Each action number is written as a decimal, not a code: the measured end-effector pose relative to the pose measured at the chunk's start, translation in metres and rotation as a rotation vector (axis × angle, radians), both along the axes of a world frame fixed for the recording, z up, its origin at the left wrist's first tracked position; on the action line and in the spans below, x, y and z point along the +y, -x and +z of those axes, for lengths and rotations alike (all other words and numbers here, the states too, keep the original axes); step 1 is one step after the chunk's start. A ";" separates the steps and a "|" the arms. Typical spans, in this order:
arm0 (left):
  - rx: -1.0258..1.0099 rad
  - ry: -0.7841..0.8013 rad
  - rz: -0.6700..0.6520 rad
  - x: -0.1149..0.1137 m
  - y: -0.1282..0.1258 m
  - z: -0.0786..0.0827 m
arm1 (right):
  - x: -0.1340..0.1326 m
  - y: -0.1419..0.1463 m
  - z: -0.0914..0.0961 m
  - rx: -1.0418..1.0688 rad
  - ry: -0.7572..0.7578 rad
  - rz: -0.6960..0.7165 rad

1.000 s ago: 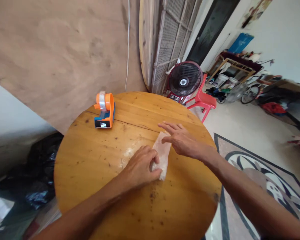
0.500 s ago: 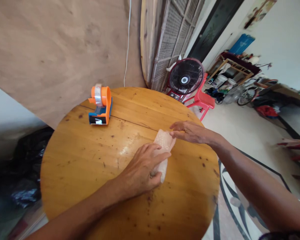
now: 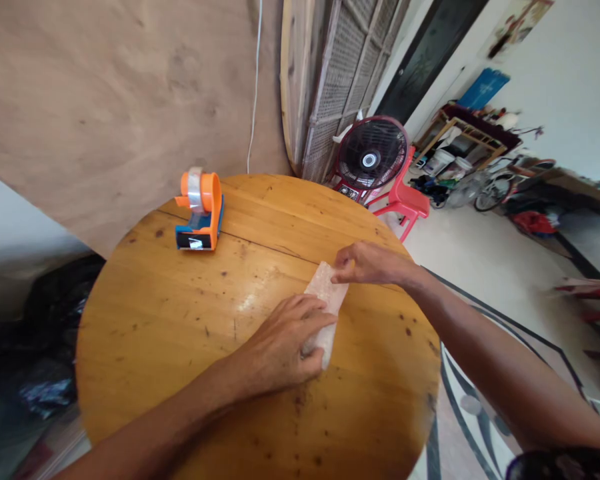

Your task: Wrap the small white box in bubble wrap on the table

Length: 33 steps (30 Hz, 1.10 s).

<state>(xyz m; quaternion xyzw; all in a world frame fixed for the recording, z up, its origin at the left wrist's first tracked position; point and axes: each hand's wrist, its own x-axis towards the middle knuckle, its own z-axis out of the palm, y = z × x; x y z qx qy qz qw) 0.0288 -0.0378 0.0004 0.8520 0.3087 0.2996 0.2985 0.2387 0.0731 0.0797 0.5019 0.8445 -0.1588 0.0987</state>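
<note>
A small whitish bubble-wrap bundle lies on the round wooden table, right of centre. My left hand rests over its near end, fingers curled down on it. At the far end my right hand pinches the bundle's edge with closed fingers. An orange and blue tape dispenser with a clear roll stands at the table's far left, apart from both hands.
A plywood board leans behind the table, with lattice panels beside it. A floor fan and a red plastic chair stand past the far edge. Black bags lie at left. Clutter lines the far right wall.
My right hand went from lying spread over the bundle to pinching its far end with closed fingers. My left hand stayed on the near end. The view shifted slightly.
</note>
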 end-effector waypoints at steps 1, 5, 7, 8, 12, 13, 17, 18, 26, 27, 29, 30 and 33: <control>0.002 0.000 0.003 0.000 0.000 0.000 | 0.000 0.001 -0.001 -0.017 0.004 0.008; 0.012 -0.010 0.007 -0.001 0.000 0.000 | 0.003 -0.001 -0.008 -0.034 -0.076 -0.028; 0.019 -0.018 0.005 -0.001 0.000 0.001 | 0.007 -0.006 -0.011 0.026 -0.083 -0.051; 0.021 -0.024 0.005 -0.001 0.000 0.001 | 0.009 -0.009 -0.012 0.070 -0.072 -0.064; 0.025 -0.029 0.009 -0.002 -0.001 0.001 | 0.021 -0.019 -0.016 0.282 0.063 -0.137; 0.028 -0.025 0.010 -0.002 -0.001 0.001 | 0.024 -0.021 -0.017 0.349 0.139 -0.177; 0.037 -0.006 -0.001 -0.001 0.000 0.003 | 0.035 -0.035 -0.027 0.572 0.484 -0.364; 0.037 0.000 -0.005 -0.001 0.000 0.004 | 0.037 -0.039 -0.030 0.607 0.549 -0.390; 0.041 -0.015 0.000 -0.002 0.000 0.001 | 0.058 -0.066 -0.047 0.621 0.803 -0.363; 0.041 -0.026 0.007 -0.002 0.000 0.001 | 0.061 -0.068 -0.046 0.594 0.818 -0.347; 0.044 -0.047 0.018 -0.001 0.000 0.002 | 0.067 -0.070 -0.045 0.540 0.838 -0.323; 0.045 -0.055 0.022 -0.001 0.000 0.002 | 0.069 -0.071 -0.043 0.516 0.844 -0.314; 0.038 -0.067 0.028 -0.001 -0.001 0.002 | 0.075 -0.067 -0.039 0.438 0.866 -0.298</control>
